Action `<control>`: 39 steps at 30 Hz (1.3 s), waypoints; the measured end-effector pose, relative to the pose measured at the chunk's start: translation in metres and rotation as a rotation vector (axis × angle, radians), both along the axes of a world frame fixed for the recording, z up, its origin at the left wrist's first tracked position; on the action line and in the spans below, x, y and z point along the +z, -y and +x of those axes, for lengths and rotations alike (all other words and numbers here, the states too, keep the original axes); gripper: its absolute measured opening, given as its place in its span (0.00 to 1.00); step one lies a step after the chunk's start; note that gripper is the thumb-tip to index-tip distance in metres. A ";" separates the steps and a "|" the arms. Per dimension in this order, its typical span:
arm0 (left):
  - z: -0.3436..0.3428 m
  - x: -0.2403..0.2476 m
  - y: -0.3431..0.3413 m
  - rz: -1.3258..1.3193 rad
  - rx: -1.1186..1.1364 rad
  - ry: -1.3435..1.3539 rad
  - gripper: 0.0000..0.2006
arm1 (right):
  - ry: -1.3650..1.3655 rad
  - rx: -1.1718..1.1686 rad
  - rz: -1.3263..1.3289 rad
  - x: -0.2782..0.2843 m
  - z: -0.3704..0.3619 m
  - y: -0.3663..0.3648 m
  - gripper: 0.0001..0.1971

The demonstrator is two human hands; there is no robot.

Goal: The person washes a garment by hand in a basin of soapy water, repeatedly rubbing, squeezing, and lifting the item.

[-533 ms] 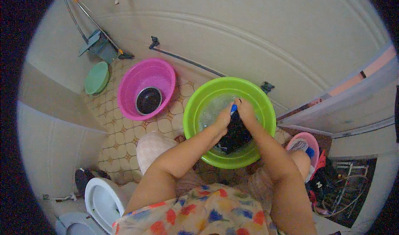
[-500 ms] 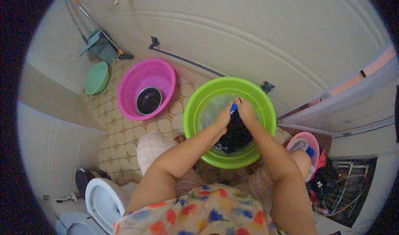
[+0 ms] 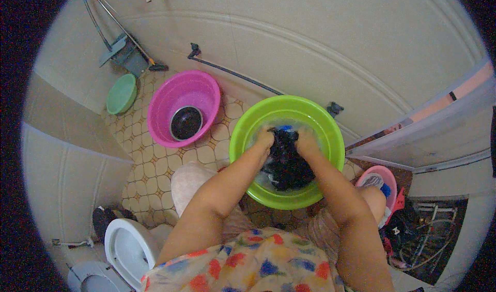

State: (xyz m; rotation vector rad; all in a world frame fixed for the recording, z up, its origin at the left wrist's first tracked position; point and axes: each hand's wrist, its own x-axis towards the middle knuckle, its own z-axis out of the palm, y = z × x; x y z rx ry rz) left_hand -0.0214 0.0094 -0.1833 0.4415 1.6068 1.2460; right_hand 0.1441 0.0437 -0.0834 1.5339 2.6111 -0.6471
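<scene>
A black wet garment [image 3: 289, 163] lies spread in cloudy water inside the lime-green basin [image 3: 238, 181] between my knees. My left hand [image 3: 264, 140] is closed on the garment's left edge, and my right hand [image 3: 307, 142] grips its right edge, with the fingers partly hidden by the cloth and water. Between the hands, at the garment's far end, shows a small bright blue patch [image 3: 285, 129]; whether it belongs to the cloth I cannot tell. Pale suds float around the cloth.
Left of the green basin stands a pink basin [image 3: 156, 98] holding a dark round bowl [image 3: 186, 123]. Beyond are a small green basin [image 3: 122, 94] and a dustpan [image 3: 130, 54]. A toilet [image 3: 129, 248] is at lower left; a pink tub [image 3: 391, 178] with clothes sits right.
My hands have moved apart from their close grip over the basin's middle and come lower. The black garment is now spread between them, and the blue patch lies farther forward.
</scene>
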 end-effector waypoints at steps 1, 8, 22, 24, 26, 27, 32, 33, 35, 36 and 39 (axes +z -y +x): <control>0.018 0.025 0.000 0.026 0.023 0.121 0.13 | -0.026 -0.104 -0.035 0.000 0.007 -0.005 0.28; 0.043 0.086 0.009 0.106 -0.026 0.729 0.18 | -0.652 -0.183 0.006 -0.034 -0.019 0.012 0.18; 0.064 0.214 0.060 0.059 0.066 0.683 0.16 | -0.450 0.193 0.140 0.069 -0.014 0.056 0.08; 0.050 0.149 0.046 0.160 0.043 0.697 0.16 | -0.411 0.151 0.259 0.072 -0.020 0.050 0.09; 0.069 0.134 0.026 0.270 -0.038 0.564 0.18 | -0.355 0.028 0.194 0.045 -0.005 0.016 0.11; 0.073 0.147 0.025 0.206 -0.047 0.530 0.18 | -0.328 -0.032 0.160 0.036 0.000 0.004 0.12; 0.037 0.115 0.007 0.207 -0.133 -0.195 0.13 | -0.453 -0.114 -0.070 0.039 -0.009 -0.008 0.18; 0.032 0.109 0.004 0.208 -0.181 -0.479 0.12 | -0.480 -0.126 -0.106 0.036 -0.008 -0.011 0.21; 0.028 0.098 0.005 0.139 -0.138 -0.685 0.11 | -0.360 -0.150 -0.052 0.028 -0.007 -0.009 0.24; 0.027 0.095 0.007 0.102 -0.115 -0.787 0.11 | -0.300 -0.161 -0.026 0.025 -0.005 -0.007 0.26; 0.015 0.069 0.008 0.151 -0.213 -0.975 0.09 | -0.022 -0.071 0.016 0.025 -0.003 0.006 0.34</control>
